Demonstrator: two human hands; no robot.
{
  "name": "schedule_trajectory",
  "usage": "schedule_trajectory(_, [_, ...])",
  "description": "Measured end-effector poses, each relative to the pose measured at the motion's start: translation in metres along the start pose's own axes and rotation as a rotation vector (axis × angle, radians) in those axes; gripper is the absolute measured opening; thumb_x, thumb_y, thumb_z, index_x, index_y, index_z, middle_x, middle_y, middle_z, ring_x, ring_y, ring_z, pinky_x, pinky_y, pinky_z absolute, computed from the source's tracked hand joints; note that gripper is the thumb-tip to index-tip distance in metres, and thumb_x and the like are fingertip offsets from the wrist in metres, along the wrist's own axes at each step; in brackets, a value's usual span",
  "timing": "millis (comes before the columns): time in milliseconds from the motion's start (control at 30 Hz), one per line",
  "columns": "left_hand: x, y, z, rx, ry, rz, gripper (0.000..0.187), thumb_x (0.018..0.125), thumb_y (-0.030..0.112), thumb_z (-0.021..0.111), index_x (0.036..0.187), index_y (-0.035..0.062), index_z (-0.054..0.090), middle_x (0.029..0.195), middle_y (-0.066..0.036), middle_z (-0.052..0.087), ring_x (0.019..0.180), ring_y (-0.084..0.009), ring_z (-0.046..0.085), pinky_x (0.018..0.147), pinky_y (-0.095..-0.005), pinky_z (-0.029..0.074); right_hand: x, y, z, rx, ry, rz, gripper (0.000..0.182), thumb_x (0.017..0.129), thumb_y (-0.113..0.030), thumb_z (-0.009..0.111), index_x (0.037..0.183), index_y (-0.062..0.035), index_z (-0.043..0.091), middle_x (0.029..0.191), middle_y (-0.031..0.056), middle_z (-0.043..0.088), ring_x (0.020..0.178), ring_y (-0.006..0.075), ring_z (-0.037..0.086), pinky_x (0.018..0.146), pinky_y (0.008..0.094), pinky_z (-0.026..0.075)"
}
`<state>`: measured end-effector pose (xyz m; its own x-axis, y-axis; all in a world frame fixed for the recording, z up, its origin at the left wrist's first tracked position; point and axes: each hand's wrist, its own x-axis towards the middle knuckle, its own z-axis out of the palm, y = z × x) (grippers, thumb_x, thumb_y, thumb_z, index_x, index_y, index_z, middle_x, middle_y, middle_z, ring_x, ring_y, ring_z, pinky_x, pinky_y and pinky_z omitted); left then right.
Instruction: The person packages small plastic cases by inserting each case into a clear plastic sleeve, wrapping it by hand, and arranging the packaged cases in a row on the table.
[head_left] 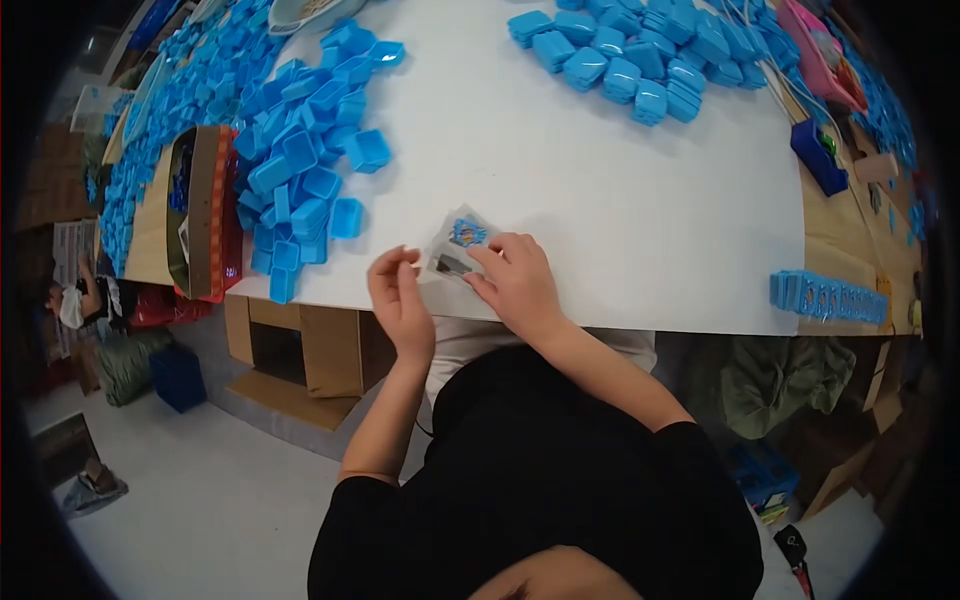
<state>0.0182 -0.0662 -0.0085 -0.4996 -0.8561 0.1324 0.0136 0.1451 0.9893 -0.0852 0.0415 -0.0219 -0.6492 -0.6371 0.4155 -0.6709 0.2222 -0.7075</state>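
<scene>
A small clear-grey plastic packet [450,240] with a blue, colourful picture and a dark patch sits close to the table's near edge. My right hand [522,283] grips its right side, with the thumb low and the fingers over the edge. Just left of the packet, my left hand [402,305] is raised with loosely bent fingers apart and nothing visible in it. Left of that hand lies a heap of open blue plastic boxes [300,150].
Closed blue boxes [640,60] are piled at the far right of the white table [640,220]. A row of blue boxes [828,298] stands at the right edge. A brown and red box [207,210] is at left; a cardboard carton [335,345] sits below the table's edge.
</scene>
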Motion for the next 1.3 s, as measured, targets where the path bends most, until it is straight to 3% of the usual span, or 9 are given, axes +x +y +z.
schedule_trajectory(200, [0.015,-0.003,-0.02,-0.045,0.026,-0.094,0.021,0.098,0.009,0.047,0.118,0.0031,0.053,0.109,-0.009,0.06,0.096,-0.014,0.057,0.083,-0.0258,0.044,-0.002,0.003,0.011,-0.078,-0.036,-0.027,0.012,0.076,-0.009,0.072,0.088,-0.007,0.071,0.087,0.0036,0.058,0.08,0.0207,0.05,0.073,0.0299,0.043])
schedule_trajectory(367, [0.021,0.012,-0.014,0.0,-0.245,-0.188,0.022,0.098,0.01,0.049,0.118,0.0008,0.052,0.11,-0.011,0.061,0.101,-0.0163,0.059,0.086,-0.0282,0.045,0.003,0.003,0.007,-0.082,-0.108,0.04,0.011,0.077,-0.011,0.07,0.088,-0.0102,0.071,0.085,0.0014,0.055,0.078,0.0196,0.049,0.074,0.0306,0.042])
schedule_trajectory(600, [0.023,0.034,0.02,-0.548,-0.281,-0.622,0.027,0.095,0.01,0.055,0.12,-0.0015,0.052,0.108,-0.013,0.063,0.098,-0.0191,0.062,0.084,-0.0262,0.048,0.028,0.005,-0.033,0.072,0.035,-0.145,0.028,0.078,-0.011,0.07,0.105,-0.0051,0.068,0.099,0.0067,0.057,0.086,0.0202,0.051,0.078,0.0297,0.044])
schedule_trajectory(733, [0.032,0.035,0.049,-0.604,-0.195,-0.688,0.029,0.095,0.014,0.059,0.119,-0.0015,0.053,0.106,-0.013,0.063,0.095,-0.0192,0.064,0.082,-0.0253,0.05,0.09,0.111,-0.091,-0.495,0.472,0.29,0.059,0.083,-0.029,0.072,0.131,-0.0036,0.048,0.111,0.0122,0.054,0.095,0.0276,0.053,0.083,0.0347,0.046])
schedule_trajectory(833, [0.032,0.035,0.062,-0.496,-0.259,-0.682,0.03,0.094,0.019,0.061,0.117,-0.0011,0.054,0.106,-0.012,0.063,0.093,-0.0188,0.065,0.081,-0.0246,0.05,0.111,0.168,-0.094,-0.689,0.352,0.43,0.061,0.087,-0.037,0.066,0.133,-0.0025,0.044,0.115,0.0202,0.053,0.099,0.0346,0.055,0.088,0.0391,0.047])
schedule_trajectory(933, [0.038,0.027,0.064,-0.563,-0.236,-0.754,0.029,0.094,0.018,0.062,0.115,-0.0003,0.055,0.104,-0.011,0.063,0.092,-0.0189,0.065,0.081,-0.0253,0.051,0.102,0.163,-0.099,-0.527,0.389,0.398,0.059,0.087,-0.027,0.067,0.134,-0.0021,0.041,0.118,0.0199,0.052,0.105,0.0329,0.055,0.091,0.0373,0.047])
schedule_trajectory(1000, [0.044,0.021,0.07,-0.658,-0.231,-0.825,0.027,0.094,0.018,0.062,0.114,0.0004,0.056,0.103,-0.01,0.064,0.092,-0.019,0.065,0.081,-0.026,0.051,0.071,0.114,-0.112,0.161,0.529,0.421,0.059,0.084,-0.012,0.068,0.135,-0.0025,0.04,0.123,0.0166,0.051,0.108,0.0296,0.055,0.093,0.0359,0.047])
schedule_trajectory(1133, [0.051,0.03,0.08,-0.685,-0.253,-0.978,0.025,0.094,0.017,0.062,0.112,0.0005,0.057,0.1,-0.009,0.064,0.091,-0.0179,0.065,0.081,-0.0263,0.051,0.002,0.031,-0.107,0.074,0.077,0.094,0.061,0.072,0.006,0.069,0.128,-0.0038,0.048,0.123,0.0135,0.051,0.107,0.025,0.055,0.09,0.0323,0.048])
schedule_trajectory(1300, [0.048,0.047,0.077,-0.629,-0.394,-0.888,0.024,0.094,0.017,0.061,0.111,0.0003,0.058,0.099,-0.009,0.064,0.092,-0.0173,0.065,0.082,-0.0267,0.05,0.003,0.006,-0.101,-0.113,0.067,-0.035,0.061,0.067,0.007,0.07,0.124,-0.0056,0.054,0.121,0.0126,0.052,0.103,0.0243,0.055,0.084,0.0308,0.049])
